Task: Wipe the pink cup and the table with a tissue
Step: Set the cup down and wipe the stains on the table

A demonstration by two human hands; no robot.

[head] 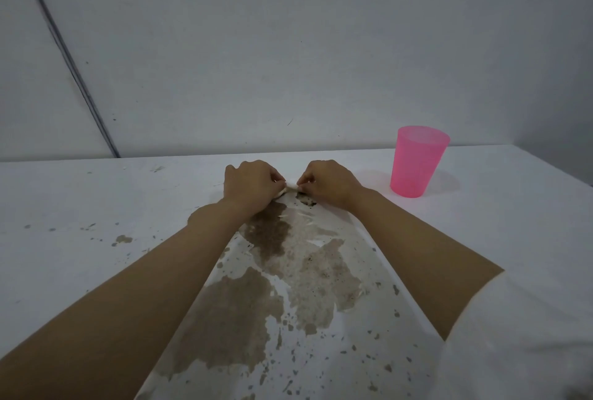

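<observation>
A small tissue is pinched between two hands above a stained white table.

The table [80, 200] is seen below a grey wall [288, 47], and a wide brown spill [244, 313] is spread across it, left of the pink cup [417, 162] and nearer the viewer. The cup is set upright on the table, apart from the stain. The left hand [248, 183] and right hand [330, 183] are held side by side just left of the cup, fingers curled, each gripping one end of the tissue [290, 184], which is kept at the spill's far edge.
</observation>
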